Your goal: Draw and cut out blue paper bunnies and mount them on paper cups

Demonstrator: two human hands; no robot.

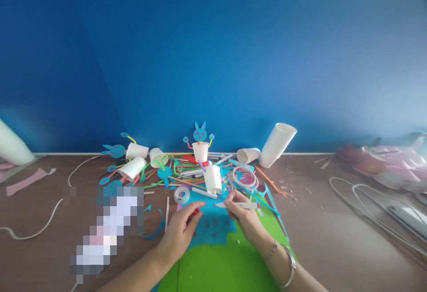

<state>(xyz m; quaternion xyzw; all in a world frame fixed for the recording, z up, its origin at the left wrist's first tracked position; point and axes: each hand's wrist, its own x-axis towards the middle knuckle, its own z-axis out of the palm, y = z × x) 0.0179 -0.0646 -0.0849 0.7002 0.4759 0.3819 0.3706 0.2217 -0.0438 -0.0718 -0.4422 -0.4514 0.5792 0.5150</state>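
White slim felt-tip marker w/ a red end [249,205] sits in the R hand's [242,210] grip, pinched btwn thumb & fingers, tip pointing L over a bright-blue paper sheet [213,215]; can't tell if tip touches. L hand [183,223] grip is closed on a small red piece [195,212], held btwn thumb & fingertips, just L of the marker tip. Small dark marks [213,235] on the blue sheet btwn the hands. Bright-green smooth sheet [216,267] lies nearer the body, partly under both forearms. Silver round bangle [291,269] on R wrist.

Just beyond the hands: clear round tape roll [182,195], white paper cup w/ purple straw [212,178], & a white marker w/ purple end [205,193], lying flat. Farther back, nr the wall, an upright white paper cup [200,152] w/ blue paper rabbit head [200,134] & red/yellow straw arms. Tipped white cups [132,167] w/ blue paper parts lie to its L; tall white paper cylinder [276,145] leans to its R. All on a brown wooden-looking tabletop [316,234] against a plain blue wall [213,61].
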